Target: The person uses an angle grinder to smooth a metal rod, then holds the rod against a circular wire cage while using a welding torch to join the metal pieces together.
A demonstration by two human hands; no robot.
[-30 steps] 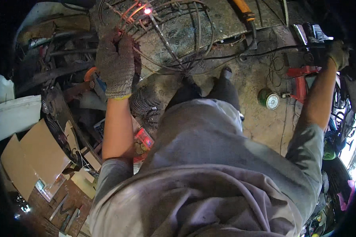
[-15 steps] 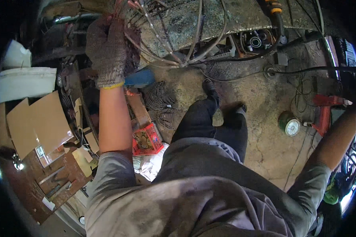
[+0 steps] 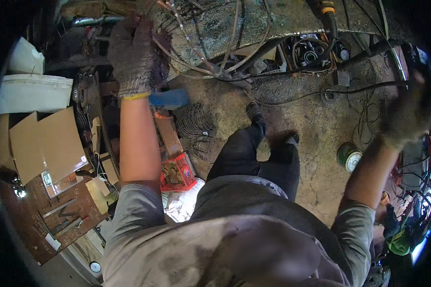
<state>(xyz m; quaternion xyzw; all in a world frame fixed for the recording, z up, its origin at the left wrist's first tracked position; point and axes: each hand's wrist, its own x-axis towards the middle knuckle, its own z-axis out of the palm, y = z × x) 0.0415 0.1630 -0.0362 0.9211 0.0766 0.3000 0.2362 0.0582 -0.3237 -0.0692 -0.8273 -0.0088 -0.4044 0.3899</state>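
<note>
A: Entry. Left hand (image 3: 131, 57), in a grey knit glove, is closed over the near side of a bent wire frame (image 3: 201, 52) at the top of view. Fingers wrap the rods; grip looks firm, though the exact rod held is hidden under the glove.

B: And the right hand (image 3: 409, 117)?

A: Gloved, blurred, out at the far right near a black cable (image 3: 321, 93) that trails across the dirt floor (image 3: 316, 162). Cannot tell whether it is open or closed, nor whether it holds anything.

B: Where does the frame sit?

A: Against a stained, curved metal surface (image 3: 277, 21) just ahead of the person's shoes (image 3: 256, 112). The rods fan out from the left hand toward the upper middle.

B: Risks?

A: First, my judgement: one-handed hold on a springy frame. If a rod slips, it may whip toward the forearm, which is bare below the glove cuff. Second, footing. The cable and a loose wire coil (image 3: 194, 126) lie just beside the feet; a step could snag either.

B: Anything on the left?

A: Clutter: a red box (image 3: 177, 172), flat cardboard pieces (image 3: 43, 143), a blue object (image 3: 170, 98) under the wrist. A dropped frame could catch there. A small green round tin (image 3: 349, 157) lies near the right foot, a roll hazard.

B: Noted.
</note>
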